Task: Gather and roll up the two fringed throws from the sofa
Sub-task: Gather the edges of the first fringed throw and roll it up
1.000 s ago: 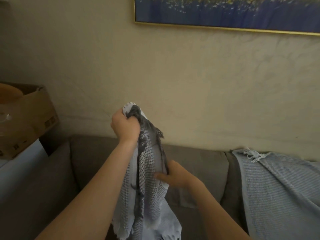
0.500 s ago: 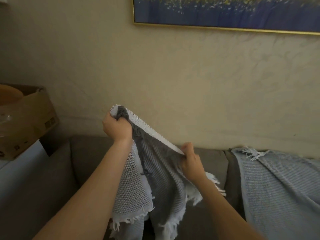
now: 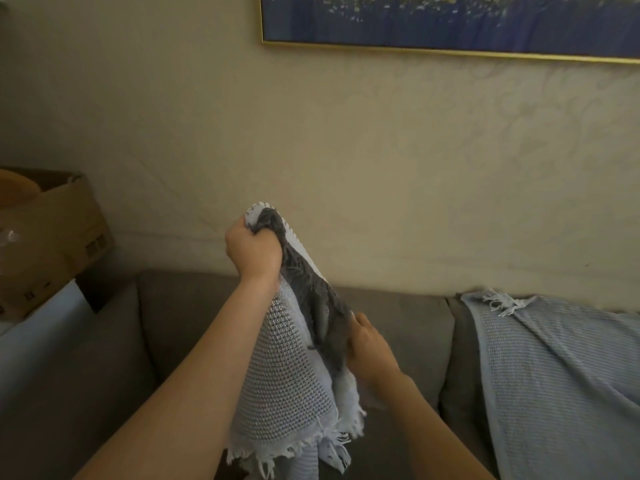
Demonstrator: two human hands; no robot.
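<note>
The grey-and-white throw (image 3: 287, 368) hangs bunched above the sofa (image 3: 398, 327) seat, its fringe lowest. The right hand (image 3: 370, 348) clutches its dark fold (fingertips buried in cloth). Higher up, the left hand (image 3: 252, 252) is curled tightly round the top edge. Farther right, the pale blue throw (image 3: 554, 375) lies draped over the sofa back.

I have grey sofa (image 3: 412, 344) cushion to pass over between the bunched throw (image 3: 287, 368) hanging in front of me and the second throw (image 3: 554, 375) draped on the right. The wall (image 3: 381, 185) closes off the back. A cardboard box (image 3: 59, 237) crowds the far left, beside the sofa's end.
</note>
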